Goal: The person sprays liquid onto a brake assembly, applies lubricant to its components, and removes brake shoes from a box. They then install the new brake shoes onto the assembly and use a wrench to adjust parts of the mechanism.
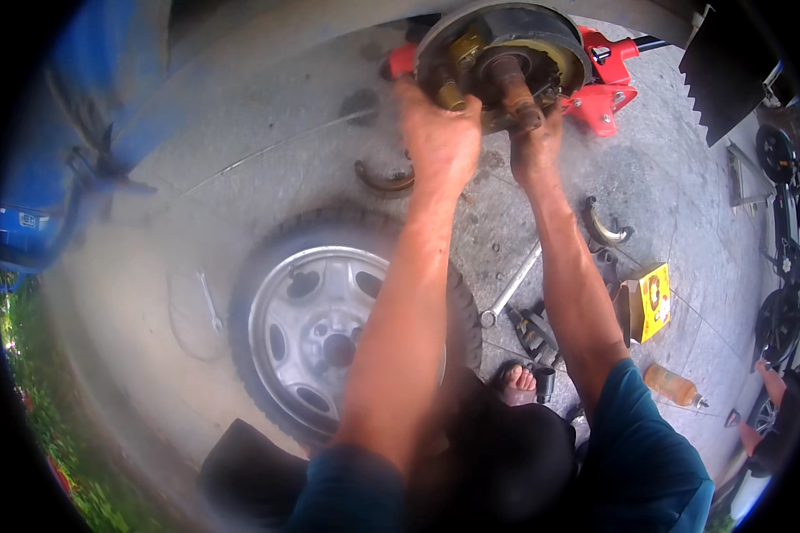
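At the top centre is a round brake backing plate (pixel 547 35) with a greasy spindle (pixel 513 84) sticking out of its middle and a yellowish fitting (pixel 462 49) at its left. My left hand (pixel 437 133) grips the plate's lower left, by that fitting. My right hand (pixel 535 151) is at the lower right beside the spindle's end, fingers curled up behind it; exactly what they hold is hidden. A red jack or stand (pixel 600 107) shows behind the plate. Curved brake shoes (pixel 604 226) lie on the floor on either side of my arms.
A wheel with tyre (pixel 298 302) lies below my left arm. Wrenches (pixel 516 284), a socket (pixel 544 385), a yellow box (pixel 651 302) and an amber bottle (pixel 671 385) lie on the tiles (pixel 693 240). Blue bodywork (pixel 53 213) is at left; another person (pixel 773 417) is at far right.
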`<act>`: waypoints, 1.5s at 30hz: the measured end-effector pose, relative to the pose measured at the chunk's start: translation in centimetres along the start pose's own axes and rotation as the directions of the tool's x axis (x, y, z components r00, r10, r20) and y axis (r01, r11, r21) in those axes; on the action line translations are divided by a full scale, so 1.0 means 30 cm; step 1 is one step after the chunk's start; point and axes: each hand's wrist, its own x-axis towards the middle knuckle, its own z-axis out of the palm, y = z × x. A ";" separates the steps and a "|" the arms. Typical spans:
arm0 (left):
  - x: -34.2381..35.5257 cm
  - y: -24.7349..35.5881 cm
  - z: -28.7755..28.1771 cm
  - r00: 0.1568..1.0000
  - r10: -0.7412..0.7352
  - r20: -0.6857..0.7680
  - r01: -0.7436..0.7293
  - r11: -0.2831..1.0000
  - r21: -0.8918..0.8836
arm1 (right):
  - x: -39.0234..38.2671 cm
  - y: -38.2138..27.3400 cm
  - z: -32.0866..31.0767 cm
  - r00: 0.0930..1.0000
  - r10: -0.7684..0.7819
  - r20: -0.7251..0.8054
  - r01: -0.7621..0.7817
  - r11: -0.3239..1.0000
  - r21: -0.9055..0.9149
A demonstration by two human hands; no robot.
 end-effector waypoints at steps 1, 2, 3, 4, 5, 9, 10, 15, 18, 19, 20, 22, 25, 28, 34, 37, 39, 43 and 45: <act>0.003 -0.008 0.003 1.000 0.003 -0.005 -0.003 1.000 0.000 | -0.004 -0.013 0.018 1.000 -0.005 0.007 0.005 1.000 -0.001; 0.007 -0.021 0.010 0.997 0.058 -0.050 -0.058 0.998 0.001 | -0.012 -0.022 0.031 1.000 -0.010 0.014 0.010 1.000 -0.003; 0.011 -0.033 0.011 0.989 0.113 -0.094 -0.113 0.994 0.005 | -0.023 -0.022 0.028 1.000 -0.011 0.018 0.011 1.000 -0.001; 0.010 -0.025 0.011 0.989 0.114 -0.093 -0.114 0.993 0.001 | -0.033 -0.030 0.015 0.996 -0.036 0.085 0.040 0.998 -0.049; 0.006 -0.019 0.011 0.995 0.076 -0.061 -0.077 0.997 -0.016 | -0.043 -0.037 0.005 0.987 -0.058 0.151 0.073 0.993 -0.095; 0.013 -0.039 0.019 0.993 0.116 -0.028 -0.119 0.976 -0.183 | -0.110 -0.068 0.093 0.966 -0.223 -0.133 0.153 0.902 -0.405; 0.009 -0.038 -0.007 0.993 0.111 -0.032 -0.115 0.978 -0.175 | -0.157 -0.078 0.127 0.968 -0.214 -0.133 0.145 0.905 -0.400; 0.033 -0.071 0.034 0.961 0.273 -0.042 -0.276 0.954 -0.121 | -0.293 -0.174 0.119 0.942 -0.230 -0.245 0.098 0.885 -0.454; 0.000 -0.030 0.038 0.975 0.222 -0.025 -0.222 0.975 0.012 | -0.441 -0.156 -0.080 0.889 -0.132 -0.438 -0.066 0.910 -0.409; 0.025 -0.038 0.016 0.972 0.232 -0.030 -0.230 0.972 0.048 | -0.506 -0.154 -0.134 0.915 -0.035 -0.402 -0.173 0.866 -0.468; 0.055 -0.070 0.000 0.969 0.246 -0.021 -0.244 0.968 0.052 | -0.570 -0.172 -0.197 0.923 0.058 -0.381 -0.271 0.802 -0.533; 0.084 -0.118 -0.009 0.961 0.276 -0.014 -0.275 0.960 0.051 | -0.715 -0.219 -0.305 0.903 0.149 -0.402 -0.420 0.499 -0.758; 0.044 -0.074 0.021 0.979 0.199 -0.036 -0.200 0.979 -0.026 | -0.881 -0.275 -0.431 0.893 0.191 -0.407 -0.442 0.536 -0.719; 0.065 -0.085 0.020 0.969 0.242 -0.037 -0.244 0.967 -0.073 | -0.862 -0.317 -0.474 0.881 0.181 -0.438 -0.469 0.468 -0.749; 0.044 -0.028 -0.022 0.967 0.253 0.013 -0.252 0.966 -0.059 | -0.505 -0.349 -0.112 0.940 -0.062 0.334 0.314 0.536 -0.784; -0.005 -0.008 0.024 0.988 0.126 0.085 -0.110 0.979 -0.174 | -0.367 -0.284 0.067 0.898 -0.183 0.399 0.416 0.647 -0.640; 0.111 -0.137 -0.054 0.943 0.283 0.176 -0.232 0.936 -0.266 | -0.290 -0.203 0.182 0.906 -0.225 0.358 0.410 0.674 -0.615; 0.067 -0.181 -0.011 0.951 0.156 0.267 0.068 0.736 -0.673 | -0.196 -0.139 0.216 0.927 -0.244 0.285 0.375 0.653 -0.658; 0.028 -0.095 -0.007 0.952 -0.034 0.303 0.270 0.556 -0.786 | -0.185 -0.146 0.221 0.912 -0.281 0.297 0.409 0.611 -0.678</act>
